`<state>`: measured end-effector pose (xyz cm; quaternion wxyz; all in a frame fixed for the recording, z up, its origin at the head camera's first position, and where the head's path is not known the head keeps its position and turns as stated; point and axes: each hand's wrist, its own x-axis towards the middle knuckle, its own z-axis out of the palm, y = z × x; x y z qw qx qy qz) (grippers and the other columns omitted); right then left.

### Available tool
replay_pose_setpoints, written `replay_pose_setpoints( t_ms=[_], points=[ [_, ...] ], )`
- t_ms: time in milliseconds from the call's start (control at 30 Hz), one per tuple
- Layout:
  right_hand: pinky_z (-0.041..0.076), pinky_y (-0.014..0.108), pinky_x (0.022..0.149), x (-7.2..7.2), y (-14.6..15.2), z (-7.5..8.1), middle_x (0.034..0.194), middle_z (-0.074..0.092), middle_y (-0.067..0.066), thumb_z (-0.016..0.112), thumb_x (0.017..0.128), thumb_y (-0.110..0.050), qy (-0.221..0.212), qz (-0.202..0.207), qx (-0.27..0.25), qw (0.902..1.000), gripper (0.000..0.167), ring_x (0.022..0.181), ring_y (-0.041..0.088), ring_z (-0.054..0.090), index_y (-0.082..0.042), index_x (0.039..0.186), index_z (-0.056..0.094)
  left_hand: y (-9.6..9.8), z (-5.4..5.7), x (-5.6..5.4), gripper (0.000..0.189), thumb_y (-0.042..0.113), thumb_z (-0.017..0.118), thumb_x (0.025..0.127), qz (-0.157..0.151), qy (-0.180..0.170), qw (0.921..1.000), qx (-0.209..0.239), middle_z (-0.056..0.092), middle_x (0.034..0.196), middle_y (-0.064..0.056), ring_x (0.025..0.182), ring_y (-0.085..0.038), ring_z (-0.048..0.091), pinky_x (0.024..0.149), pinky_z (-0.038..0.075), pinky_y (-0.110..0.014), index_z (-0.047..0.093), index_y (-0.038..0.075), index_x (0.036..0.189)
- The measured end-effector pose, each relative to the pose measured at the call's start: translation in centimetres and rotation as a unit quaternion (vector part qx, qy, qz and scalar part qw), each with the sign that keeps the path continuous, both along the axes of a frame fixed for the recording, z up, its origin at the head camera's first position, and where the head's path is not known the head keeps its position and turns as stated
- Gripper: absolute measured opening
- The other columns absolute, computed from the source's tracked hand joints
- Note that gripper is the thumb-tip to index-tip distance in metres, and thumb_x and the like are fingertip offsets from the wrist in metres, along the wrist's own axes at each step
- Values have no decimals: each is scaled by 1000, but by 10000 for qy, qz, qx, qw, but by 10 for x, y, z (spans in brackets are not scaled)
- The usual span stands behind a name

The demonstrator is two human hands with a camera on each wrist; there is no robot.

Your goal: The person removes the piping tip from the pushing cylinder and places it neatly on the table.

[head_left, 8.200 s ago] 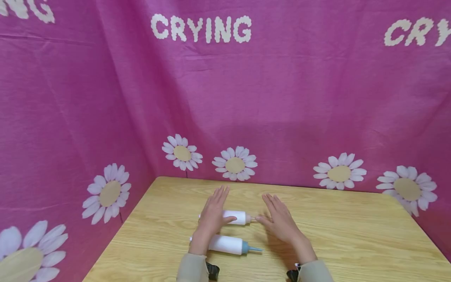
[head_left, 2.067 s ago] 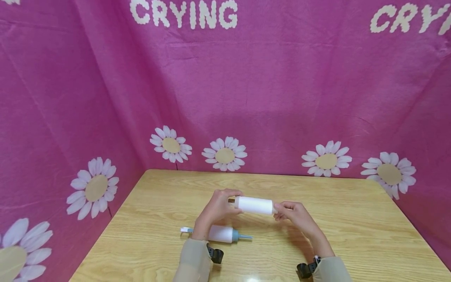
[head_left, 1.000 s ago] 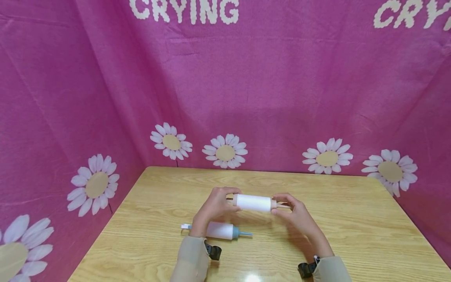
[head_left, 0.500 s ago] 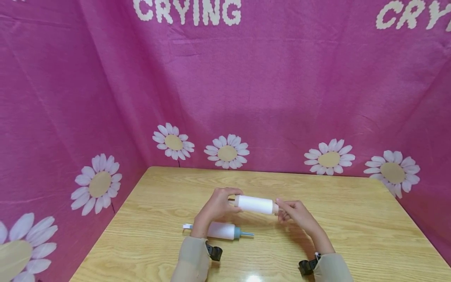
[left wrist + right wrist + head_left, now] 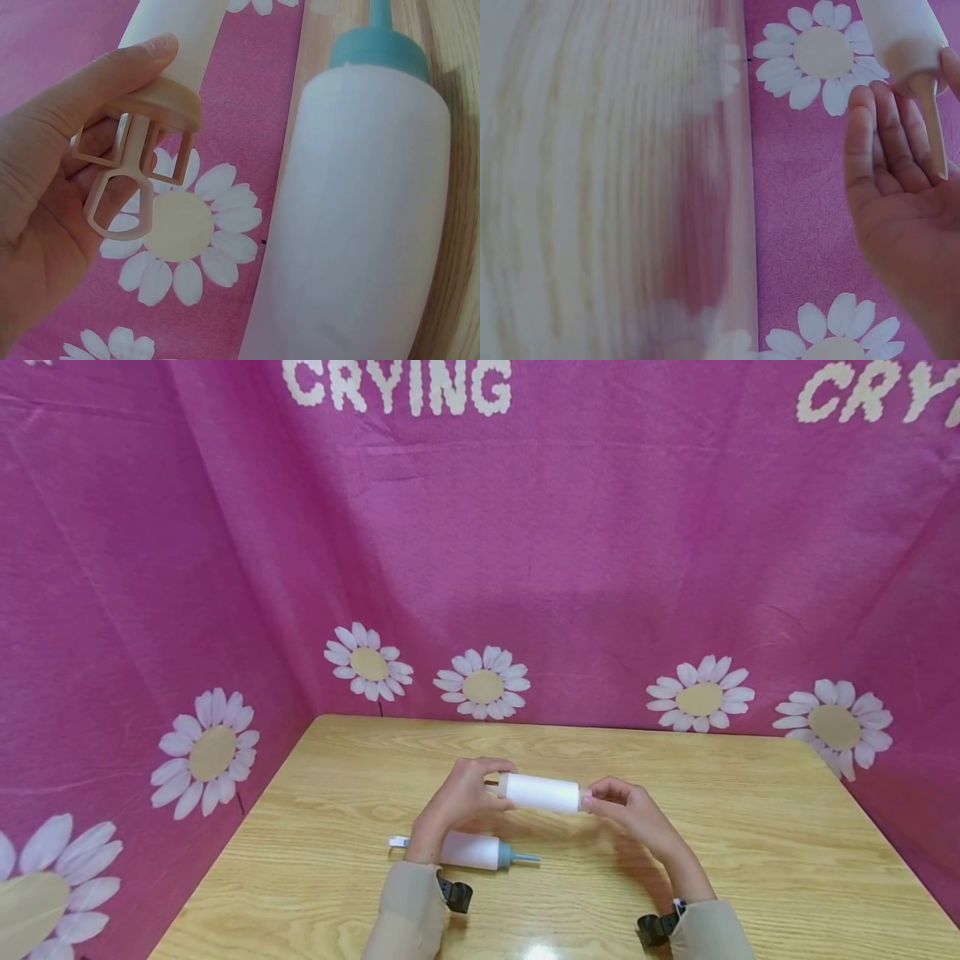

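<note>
Wooden table [image 5: 750,827]: teal-capped bottle [image 5: 471,851] lying on side.

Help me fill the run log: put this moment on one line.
Left hand: holds beige-capped bottle by its base | right hand: pinches its cap | teal-capped bottle: lies on table

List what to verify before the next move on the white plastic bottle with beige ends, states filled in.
1. Left hand grips the white plastic bottle with beige ends at its looped end: ok
2. Right hand at its tapered beige nozzle: ok
3. Held bottle lifted off the pale wood-grain table: ok
4. White plastic bottle with teal nozzle lying on its side, not held: ok
5. Beige nozzle screwed tight: cannot tell
6. Left wrist clear of the lying bottle: cannot tell
</note>
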<state>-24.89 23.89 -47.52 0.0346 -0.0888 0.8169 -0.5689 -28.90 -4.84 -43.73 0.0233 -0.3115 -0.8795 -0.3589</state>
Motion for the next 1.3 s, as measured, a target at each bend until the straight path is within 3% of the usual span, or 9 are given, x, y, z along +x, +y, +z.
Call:
replay_pose_setpoints(
  t_ms=[100, 333, 600, 700, 833, 1000, 1133, 1300],
  points=[
    [55, 26, 84, 1, -2, -2, 110, 67, 14, 71, 90, -23, 152, -61, -75, 9998, 33, 97, 6, 64, 1, 111, 62, -1, -1, 0, 39, 20, 86, 74, 36, -60, 10000, 16, 73, 108, 0, 90, -13, 63, 75, 54, -22, 71, 16, 110],
    [55, 23, 84, -1, -6, -8, 112, 63, 15, 75, 85, -11, 673, -144, -68, 9976, 35, 108, 22, 62, 0, 113, 58, -1, -2, -2, 40, 20, 86, 74, 85, -122, 9999, 9, 73, 108, -1, 89, -12, 62, 75, 54, -23, 70, 16, 111],
    [52, 23, 87, -1, -8, -10, 111, 64, 8, 76, 84, -12, 933, -157, -80, 9955, 38, 101, 1, 60, -1, 115, 57, -3, -1, 0, 40, 20, 86, 75, 147, -139, 9998, 15, 73, 109, 0, 91, -14, 62, 78, 53, -26, 70, 17, 111],
    [52, 21, 89, 0, -7, -9, 118, 63, 13, 72, 89, -15, 794, -152, -306, 9963, 41, 103, -1, 59, 1, 123, 54, -4, -2, 0, 38, 19, 86, 75, 126, -118, 9998, 34, 73, 108, 0, 90, -13, 61, 77, 53, -25, 70, 17, 109],
    [52, 20, 91, -1, -8, -6, 124, 61, 19, 57, 100, -27, 357, -399, -330, 9980, 41, 100, -3, 59, 4, 126, 54, -4, -2, 1, 36, 21, 86, 75, 98, -93, 9999, 49, 73, 105, 1, 89, -12, 60, 77, 53, -24, 70, 18, 108],
    [57, 31, 85, -1, -9, -3, 100, 70, 16, 41, 106, -37, -298, -436, -291, 9982, 56, 83, 7, 66, 14, 121, 56, -4, -3, 1, 35, 20, 85, 75, 66, -97, 9999, 75, 73, 104, 1, 88, -12, 60, 77, 53, -25, 70, 18, 107],
    [59, 32, 73, -1, -7, -4, 78, 69, 7, 42, 105, -39, -672, -187, -420, 9967, 59, 72, 13, 66, 17, 111, 59, -4, -3, 2, 37, 19, 85, 75, 47, -122, 9999, 100, 73, 107, 0, 90, -13, 61, 78, 54, -25, 69, 18, 109],
    [59, 35, 75, -1, -5, -5, 77, 68, 2, 52, 102, -34, -581, 16, -453, 9973, 48, 73, 12, 66, 13, 106, 62, -4, -3, 1, 37, 17, 85, 75, 6, -72, 9999, 132, 73, 107, -1, 90, -13, 63, 78, 55, -25, 69, 16, 109]
  ],
)
